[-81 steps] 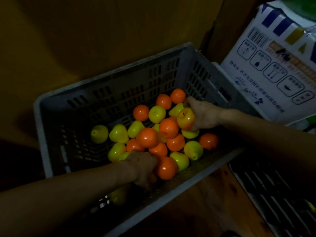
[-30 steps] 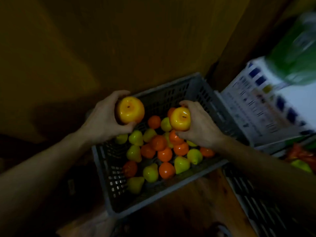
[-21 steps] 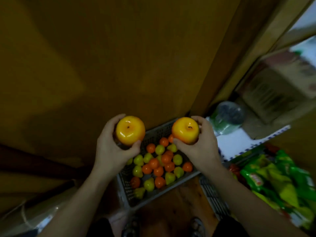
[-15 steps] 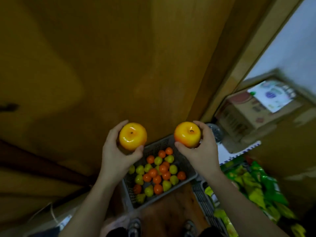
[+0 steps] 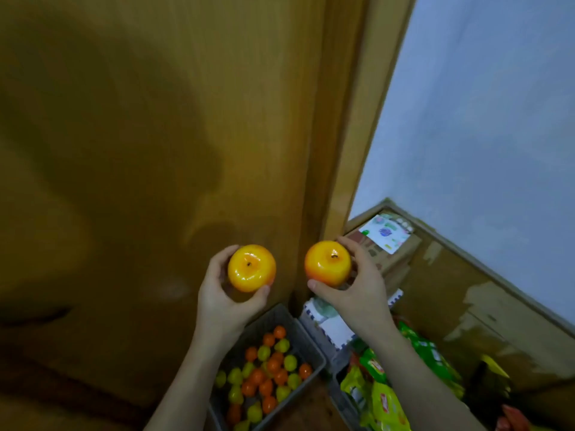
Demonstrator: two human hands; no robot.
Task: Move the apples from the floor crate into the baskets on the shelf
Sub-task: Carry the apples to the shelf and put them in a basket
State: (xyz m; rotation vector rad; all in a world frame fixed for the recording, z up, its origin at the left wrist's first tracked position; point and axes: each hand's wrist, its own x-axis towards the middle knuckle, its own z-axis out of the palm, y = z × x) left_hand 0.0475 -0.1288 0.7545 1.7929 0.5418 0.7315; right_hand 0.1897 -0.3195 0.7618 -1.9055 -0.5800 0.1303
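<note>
My left hand (image 5: 219, 301) grips a glossy yellow-orange apple (image 5: 251, 268), fingers and thumb curled round it. My right hand (image 5: 357, 293) grips a second yellow-orange apple (image 5: 327, 263) the same way. Both apples are held up side by side, stems toward me, in front of a wooden panel. Far below on the floor sits the grey slotted crate (image 5: 306, 339), holding several orange and yellow-green fruits (image 5: 267, 373). No baskets or shelf are in view.
A tall brown wooden panel (image 5: 140, 150) fills the left and centre. A pale wall (image 5: 482, 119) is at the right. Cardboard boxes (image 5: 385, 247) and a second crate with green and yellow snack bags (image 5: 389, 396) lie at the lower right.
Both hands lifted an apple each out of the crate and rose high above it. My view climbed, so the crate now looks small and far below.
</note>
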